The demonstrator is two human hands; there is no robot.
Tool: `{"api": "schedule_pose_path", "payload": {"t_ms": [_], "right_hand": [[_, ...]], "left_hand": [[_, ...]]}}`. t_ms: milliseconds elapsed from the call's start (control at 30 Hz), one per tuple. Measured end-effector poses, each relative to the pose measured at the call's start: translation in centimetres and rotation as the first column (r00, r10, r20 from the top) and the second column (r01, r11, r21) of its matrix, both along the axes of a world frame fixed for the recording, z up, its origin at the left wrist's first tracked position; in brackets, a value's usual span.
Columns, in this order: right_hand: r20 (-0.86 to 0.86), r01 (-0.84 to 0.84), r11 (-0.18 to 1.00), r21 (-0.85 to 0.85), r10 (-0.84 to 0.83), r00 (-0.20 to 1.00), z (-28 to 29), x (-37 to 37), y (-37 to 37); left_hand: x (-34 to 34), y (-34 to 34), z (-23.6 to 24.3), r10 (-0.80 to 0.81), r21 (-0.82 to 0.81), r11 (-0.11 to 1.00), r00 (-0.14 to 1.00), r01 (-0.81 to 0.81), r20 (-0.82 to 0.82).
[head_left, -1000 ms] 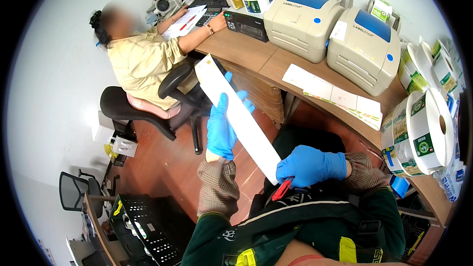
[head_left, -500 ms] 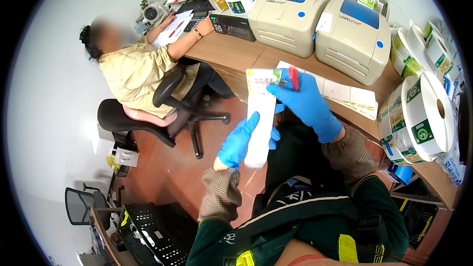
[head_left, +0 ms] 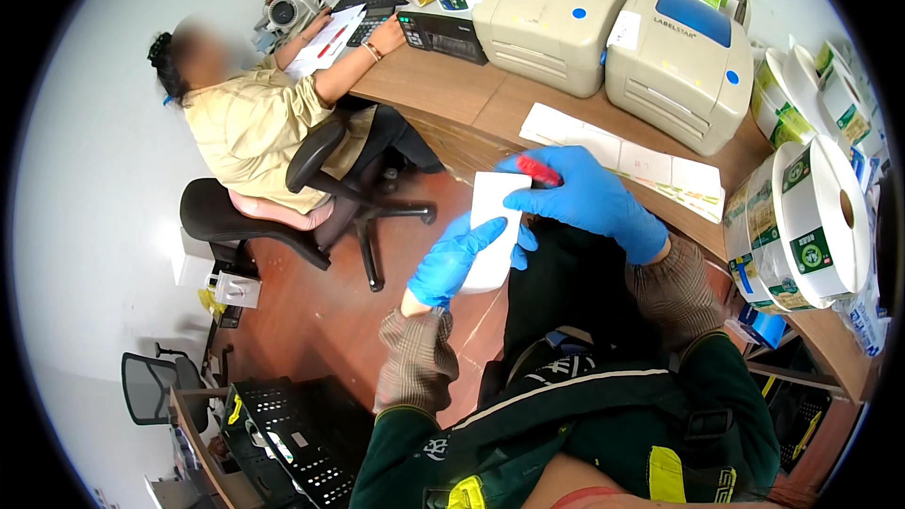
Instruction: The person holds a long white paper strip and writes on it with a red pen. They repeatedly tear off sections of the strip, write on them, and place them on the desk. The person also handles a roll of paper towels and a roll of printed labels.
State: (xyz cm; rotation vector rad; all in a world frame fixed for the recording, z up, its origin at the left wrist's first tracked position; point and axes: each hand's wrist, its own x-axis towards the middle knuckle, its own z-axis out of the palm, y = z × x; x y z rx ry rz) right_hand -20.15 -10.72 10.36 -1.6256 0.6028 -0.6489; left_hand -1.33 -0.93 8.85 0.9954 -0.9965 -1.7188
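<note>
The blue-gloved left hand (head_left: 447,262) and right hand (head_left: 592,200) gripped a white paper strip (head_left: 491,196); the right also clasped a slim red tool (head_left: 538,170).

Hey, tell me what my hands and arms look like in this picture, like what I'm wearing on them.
Your left hand and right hand each wear a plain, thin bright-blue glove. Above the wrists come brownish checked cuffs, gathered and puffy, then dark green sleeves with a thin yellowish edging visible at the left hem.
</note>
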Motion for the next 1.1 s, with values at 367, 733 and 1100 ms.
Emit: {"api": "schedule_pose_path", "payload": {"t_ms": [367,733,1100], "right_hand": [[0.146,0.587,0.802,-0.116,-0.57,0.808,1.8,-7.4,-3.6],[0.145,0.494,0.63,-0.6,-0.522,0.841,0.7,-5.5,-2.6],[-0.033,0.013,0.27,-0.963,-0.164,0.986,-3.7,-0.4,4.6]], "left_hand": [[3.6,-1.0,-4.9,-0.32,0.099,0.946,0.941,0.31,0.112],[0.2,-1.1,-7.4,-0.362,0.072,0.931,0.872,0.359,0.33],[-3.4,1.8,-0.9,0.309,0.221,0.949,0.782,-0.223,-0.541]]}}
